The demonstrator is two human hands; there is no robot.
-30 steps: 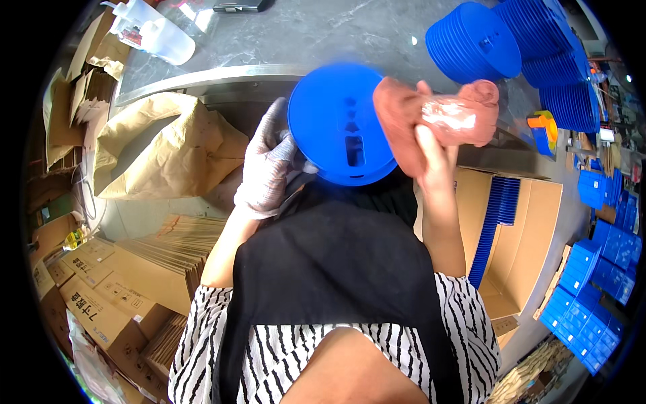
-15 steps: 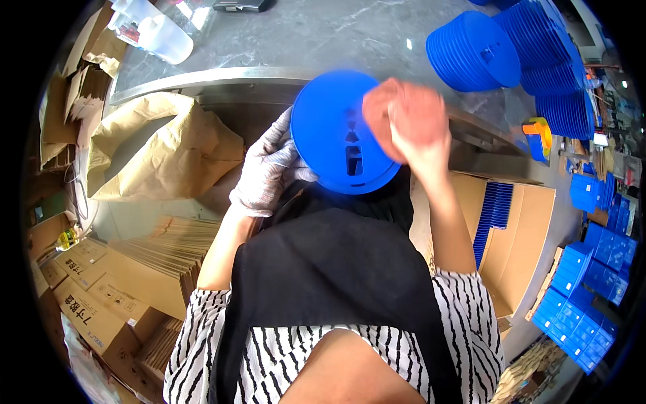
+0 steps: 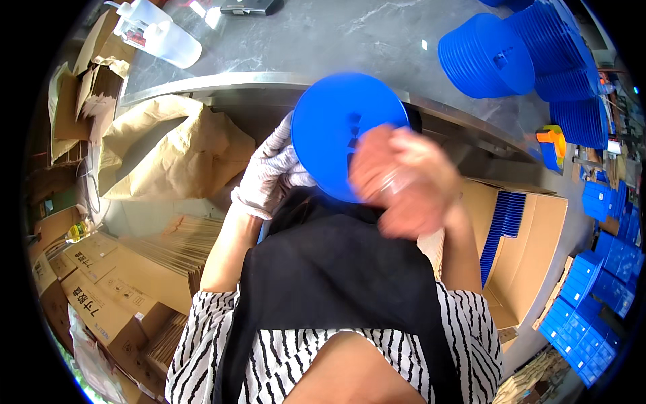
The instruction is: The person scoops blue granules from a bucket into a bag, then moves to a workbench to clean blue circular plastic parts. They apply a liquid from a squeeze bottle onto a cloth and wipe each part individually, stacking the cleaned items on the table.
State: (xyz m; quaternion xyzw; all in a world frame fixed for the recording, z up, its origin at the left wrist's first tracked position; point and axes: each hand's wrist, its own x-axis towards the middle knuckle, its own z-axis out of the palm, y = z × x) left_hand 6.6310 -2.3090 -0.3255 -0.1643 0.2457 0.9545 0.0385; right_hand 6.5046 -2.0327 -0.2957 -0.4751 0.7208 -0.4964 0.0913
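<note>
A round blue plastic reel with small dark cut-outs stands tilted in front of my black apron, below the worktable's edge. My left hand, in a pale knitted glove, grips its left rim; some fingers are hidden behind it. My bare right hand, smeared by motion, is closed on a reddish-brown cloth. That cloth overlaps the lower right of the reel's face and hides some of the cut-outs. Blur makes the cloth's exact shape unclear.
Stacks of blue reels stand at the grey table's right. Also there: squeeze bottles, a brown paper sack, flattened cartons, an open carton holding blue reels, a yellow-and-blue tape dispenser and blue bins.
My right hand has swept down and toward me with the cloth, now over the reel's lower right. My left hand keeps its hold on the rim. The whole view has shifted slightly.
</note>
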